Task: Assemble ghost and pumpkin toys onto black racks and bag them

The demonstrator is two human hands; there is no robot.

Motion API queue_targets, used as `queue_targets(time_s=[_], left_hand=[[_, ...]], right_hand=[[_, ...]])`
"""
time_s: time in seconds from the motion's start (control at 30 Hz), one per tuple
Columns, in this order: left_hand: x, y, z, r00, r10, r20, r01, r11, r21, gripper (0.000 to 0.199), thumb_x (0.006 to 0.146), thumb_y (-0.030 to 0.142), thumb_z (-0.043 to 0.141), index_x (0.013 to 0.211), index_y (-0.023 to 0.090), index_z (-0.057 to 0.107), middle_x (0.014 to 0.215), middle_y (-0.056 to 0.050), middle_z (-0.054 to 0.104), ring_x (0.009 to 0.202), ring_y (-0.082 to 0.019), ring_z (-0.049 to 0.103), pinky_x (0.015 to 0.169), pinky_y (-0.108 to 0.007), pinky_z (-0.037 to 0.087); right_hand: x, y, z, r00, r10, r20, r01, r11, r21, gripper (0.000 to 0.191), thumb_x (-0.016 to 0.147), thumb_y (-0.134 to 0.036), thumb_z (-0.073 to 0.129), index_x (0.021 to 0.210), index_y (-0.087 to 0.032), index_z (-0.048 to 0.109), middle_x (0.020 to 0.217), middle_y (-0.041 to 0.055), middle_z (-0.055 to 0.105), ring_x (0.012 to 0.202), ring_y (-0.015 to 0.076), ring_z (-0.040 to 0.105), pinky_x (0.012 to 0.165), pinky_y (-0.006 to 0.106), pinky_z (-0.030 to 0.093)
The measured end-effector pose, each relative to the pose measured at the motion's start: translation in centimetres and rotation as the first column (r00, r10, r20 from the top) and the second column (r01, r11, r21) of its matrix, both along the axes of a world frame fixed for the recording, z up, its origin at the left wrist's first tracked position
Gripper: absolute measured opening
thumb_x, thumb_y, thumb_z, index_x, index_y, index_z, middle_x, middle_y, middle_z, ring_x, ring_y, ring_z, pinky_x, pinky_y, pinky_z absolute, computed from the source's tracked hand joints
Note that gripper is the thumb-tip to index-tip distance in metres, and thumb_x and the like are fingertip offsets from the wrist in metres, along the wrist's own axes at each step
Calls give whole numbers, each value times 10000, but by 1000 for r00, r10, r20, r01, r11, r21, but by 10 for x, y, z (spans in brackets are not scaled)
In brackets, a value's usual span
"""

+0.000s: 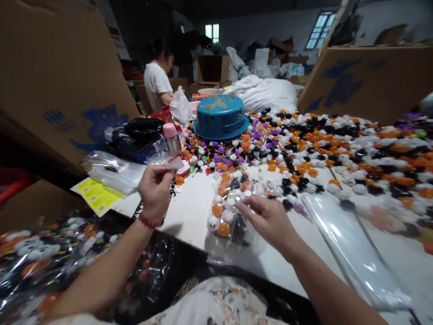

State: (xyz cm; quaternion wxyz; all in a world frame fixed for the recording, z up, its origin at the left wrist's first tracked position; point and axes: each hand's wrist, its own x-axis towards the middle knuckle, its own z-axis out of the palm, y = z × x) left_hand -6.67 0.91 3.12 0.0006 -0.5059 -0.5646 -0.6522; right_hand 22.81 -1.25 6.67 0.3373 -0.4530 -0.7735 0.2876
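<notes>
My left hand [154, 192] is raised over the left of the white table [189, 216], thumb and fingers pinching a small pale slip of paper [176, 164]. In front of me lies a clear plastic bag [221, 216] filled with small orange, white and black figures, some shaped like pumpkins and ghosts. My right hand [270, 221] is at the bag's right side, its fingertips closed together on the plastic near the middle. The bag's right part is partly hidden by that hand.
Loose figures [314, 144] are heaped across the back and right. Flat clear bags [355, 248] lie at right, more [115, 171] at left beside a yellow label sheet [98, 196]. A pink-capped bottle [171, 140] and upturned blue basket [221, 119] stand behind. A person [157, 83] works beyond.
</notes>
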Motion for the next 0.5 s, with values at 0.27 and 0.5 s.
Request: queue_targets(time_s=[0.27,0.5], left_hand=[[128,-108,-13,358,-366,-859,675,737,-33,288,875,80,513,1134,42,635,1210,-170,679,1319,-265,516,1045,-388,541],[158,-93,-38,577,-209,-789,85,977,-197,476,909,108,478,1350,-71,460,1414,-316,480,1441,-356,318,1094,-539,443]], right_hand=[[-9,17,-8,976,33,-215,-51,996,-76,302,857,-444,633,723,-176,661,582,-31,546,539,103,441,509,223,329],[8,5,-2,999,-18,-35,25,978,208,185,899,-320,583,807,-194,682,650,0,665,561,125,569,569,232,378]])
